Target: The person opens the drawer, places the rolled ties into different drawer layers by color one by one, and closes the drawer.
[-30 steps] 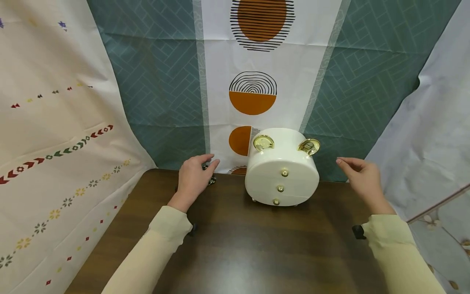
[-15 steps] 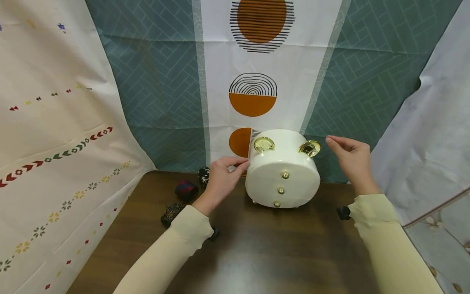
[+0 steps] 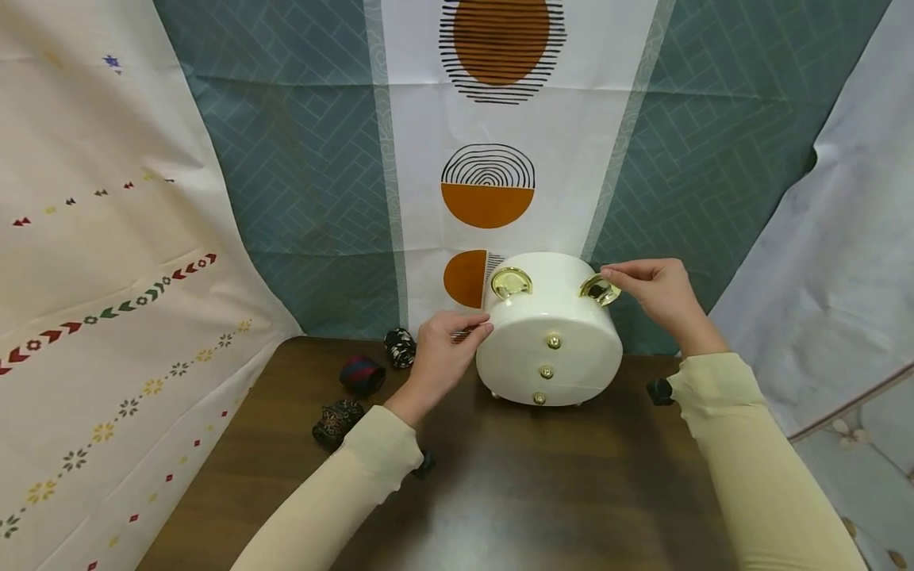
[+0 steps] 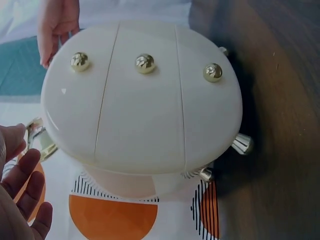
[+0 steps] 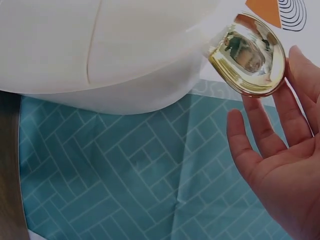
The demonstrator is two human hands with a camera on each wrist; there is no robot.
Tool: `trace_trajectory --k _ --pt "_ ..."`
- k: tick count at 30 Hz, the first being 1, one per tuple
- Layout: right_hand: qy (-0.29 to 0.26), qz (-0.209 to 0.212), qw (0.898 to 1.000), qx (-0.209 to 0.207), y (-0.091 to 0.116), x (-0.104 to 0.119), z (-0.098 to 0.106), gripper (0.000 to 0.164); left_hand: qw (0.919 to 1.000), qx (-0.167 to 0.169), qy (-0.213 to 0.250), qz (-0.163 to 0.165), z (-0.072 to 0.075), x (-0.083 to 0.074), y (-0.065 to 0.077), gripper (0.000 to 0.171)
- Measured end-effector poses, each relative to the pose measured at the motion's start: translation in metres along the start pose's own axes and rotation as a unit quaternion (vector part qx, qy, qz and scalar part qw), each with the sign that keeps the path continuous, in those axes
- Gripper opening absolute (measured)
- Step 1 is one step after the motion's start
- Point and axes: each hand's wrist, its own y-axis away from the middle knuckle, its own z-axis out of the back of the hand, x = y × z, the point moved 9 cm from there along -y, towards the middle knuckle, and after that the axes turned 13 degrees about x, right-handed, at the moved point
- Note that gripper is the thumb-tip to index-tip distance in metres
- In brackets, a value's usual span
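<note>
Cabinet, oval-fronted, glossy white, stands upright on a dark brown wooden table. Two seams divide its front into three panels, each bearing one round polished-gold knob; short metallic feet show beneath. On its top sit two round, dished, mirror-bright gold ears. Right hand, at the cabinet's right, pinches the rim of the nearer ear. Left hand, at the cabinet's left, is unclasped, fingers loosely bent; contact with the cabinet cannot be told. Three dark patterned rolls lie farther left of it.
</note>
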Motion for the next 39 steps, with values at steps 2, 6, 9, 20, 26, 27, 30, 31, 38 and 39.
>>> trace_trajectory --k 2,6,9,20,26,27,30,31,38,39 --pt "0.001 0.003 1.000 -0.003 -0.001 0.000 0.000 0.050 1.0000 0.004 -0.001 -0.003 -0.003 -0.002 -0.002 0.023" --pt "0.001 0.006 1.000 -0.009 -0.002 0.000 -0.001 0.048 0.9996 0.023 -0.008 -0.013 -0.014 -0.011 -0.007 0.022" --pt "-0.001 0.009 1.000 -0.011 -0.002 0.001 -0.001 0.047 0.9990 0.041 -0.002 -0.016 -0.024 -0.018 -0.012 0.020" --pt "-0.021 -0.002 1.000 -0.002 -0.002 -0.013 -0.003 0.053 0.9855 0.137 0.085 0.052 -0.067 -0.019 -0.023 0.024" --pt "-0.064 0.000 0.998 0.008 -0.001 -0.020 -0.005 0.053 0.9764 0.165 0.115 0.079 -0.080 -0.013 -0.025 0.023" --pt "-0.066 -0.003 0.998 0.009 -0.001 -0.021 -0.006 0.053 0.9752 0.168 0.119 0.082 -0.081 -0.012 -0.025 0.022" --pt "-0.071 -0.010 0.997 0.006 0.000 -0.026 -0.006 0.054 0.9724 0.177 0.123 0.089 -0.086 -0.009 -0.025 0.021" --pt "-0.076 -0.009 0.997 0.004 0.001 -0.027 -0.007 0.055 0.9719 0.180 0.123 0.090 -0.088 -0.008 -0.025 0.020" --pt "-0.147 0.024 0.989 -0.009 -0.003 -0.031 -0.007 0.048 0.9670 0.190 0.143 0.091 -0.096 -0.008 -0.027 0.023" --pt "-0.153 0.028 0.988 -0.009 -0.004 -0.031 -0.007 0.046 0.9661 0.192 0.147 0.090 -0.097 -0.007 -0.028 0.023"
